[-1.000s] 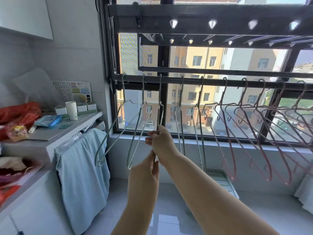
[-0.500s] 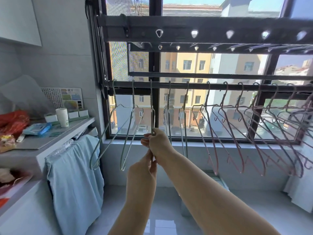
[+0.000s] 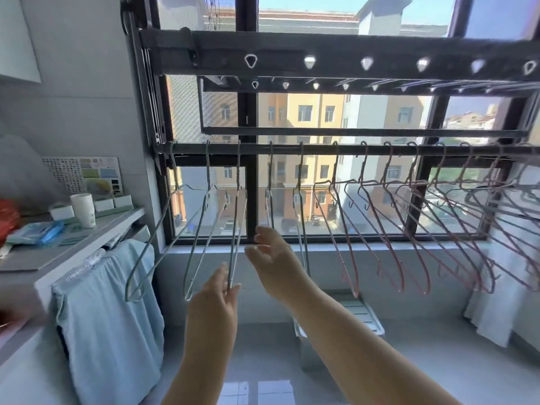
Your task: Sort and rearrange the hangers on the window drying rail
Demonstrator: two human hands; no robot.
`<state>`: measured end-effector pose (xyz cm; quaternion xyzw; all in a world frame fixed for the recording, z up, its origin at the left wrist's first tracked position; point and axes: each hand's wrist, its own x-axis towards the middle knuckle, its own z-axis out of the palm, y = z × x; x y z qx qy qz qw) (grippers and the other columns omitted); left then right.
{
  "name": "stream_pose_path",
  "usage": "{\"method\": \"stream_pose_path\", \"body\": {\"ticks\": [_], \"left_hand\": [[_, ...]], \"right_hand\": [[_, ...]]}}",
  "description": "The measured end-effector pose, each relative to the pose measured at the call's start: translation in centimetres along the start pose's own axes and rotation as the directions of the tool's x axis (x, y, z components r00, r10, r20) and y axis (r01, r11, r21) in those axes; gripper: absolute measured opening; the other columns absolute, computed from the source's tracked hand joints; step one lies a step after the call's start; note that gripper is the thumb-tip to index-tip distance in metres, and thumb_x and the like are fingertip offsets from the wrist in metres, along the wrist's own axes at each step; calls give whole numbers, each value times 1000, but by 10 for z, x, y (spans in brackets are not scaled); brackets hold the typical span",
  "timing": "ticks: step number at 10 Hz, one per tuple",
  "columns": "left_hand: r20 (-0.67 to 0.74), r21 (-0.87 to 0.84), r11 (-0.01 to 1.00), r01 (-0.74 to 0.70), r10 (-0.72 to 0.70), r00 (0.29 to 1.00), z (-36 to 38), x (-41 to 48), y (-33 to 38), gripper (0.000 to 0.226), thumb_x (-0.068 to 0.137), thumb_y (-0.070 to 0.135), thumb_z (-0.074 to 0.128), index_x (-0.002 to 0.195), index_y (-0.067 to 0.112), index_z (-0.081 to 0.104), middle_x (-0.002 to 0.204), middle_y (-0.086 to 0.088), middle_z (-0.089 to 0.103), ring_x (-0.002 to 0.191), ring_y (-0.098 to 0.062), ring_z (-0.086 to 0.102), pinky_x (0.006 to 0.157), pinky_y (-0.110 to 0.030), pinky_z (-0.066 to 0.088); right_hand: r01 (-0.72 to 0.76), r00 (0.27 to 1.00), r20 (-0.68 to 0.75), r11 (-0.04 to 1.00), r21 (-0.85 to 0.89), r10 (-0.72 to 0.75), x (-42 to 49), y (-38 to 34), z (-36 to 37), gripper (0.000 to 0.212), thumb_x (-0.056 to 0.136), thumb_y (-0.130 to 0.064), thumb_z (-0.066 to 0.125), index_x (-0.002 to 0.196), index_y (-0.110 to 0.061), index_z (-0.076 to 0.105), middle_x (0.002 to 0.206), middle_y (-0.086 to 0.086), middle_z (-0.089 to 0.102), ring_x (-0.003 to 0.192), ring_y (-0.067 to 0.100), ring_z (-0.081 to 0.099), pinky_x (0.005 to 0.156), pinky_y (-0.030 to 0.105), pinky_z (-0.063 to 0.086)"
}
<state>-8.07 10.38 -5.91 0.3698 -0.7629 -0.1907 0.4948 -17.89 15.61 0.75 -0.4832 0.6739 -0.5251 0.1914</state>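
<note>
A: How far along does the sorting look?

B: Partway, I'd judge. On the rail (image 3: 292, 149) the grey hangers (image 3: 204, 229) hang at the left end and the pink hangers (image 3: 380, 229) crowd toward the right, so the colours are already grouped. The spacing is uneven, though: the grey ones sit well apart, while the pink ones overlap and tangle near the far right.

A: And the hands?

B: The left hand (image 3: 216, 299) pinches the bottom corner of the third grey hanger (image 3: 237, 229) between thumb and fingertips. That hanger hangs nearly edge-on from the rail. The right hand (image 3: 271, 255) is just beside it, fingers loosely spread and holding nothing.

A: What's left?

B: Probably turning this hanger to match its neighbours, then evening out the pink bunch on the right.

A: What's the room like?

B: A narrow laundry nook by a big window (image 3: 321, 112), sunlit buildings outside. At the left, a grey table (image 3: 43, 252) carries a white cup (image 3: 84, 210) and a blue packet (image 3: 43, 232); a pale blue cloth (image 3: 111, 317) drapes off its edge. The floor (image 3: 263, 375) is glossy pale tile.
</note>
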Motion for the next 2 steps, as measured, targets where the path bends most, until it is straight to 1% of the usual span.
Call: {"method": "stream_pose_path", "body": {"ticks": [1,2], "left_hand": [[6,1,1000,13,-13,1000,-3,-5,5,42,79,5,64,119,2,54,99,-18,69,91,-27,67,79,-32,49],[-37,19,998,58,-57,998,-9,-8,10,42,76,3,66,116,-1,55,102,-20,68,94,-30,65,82,-39,49]], "right_hand": [[38,999,12,998,-55,-37,-43,16,-51,27,93,-23,50,119,-32,50,117,-14,55,97,-8,52,70,5,44],[41,997,-58,998,-46,-44,-92,23,-108,24,91,-17,53,98,-39,58,102,-22,61,89,-11,58,73,3,44]]}}
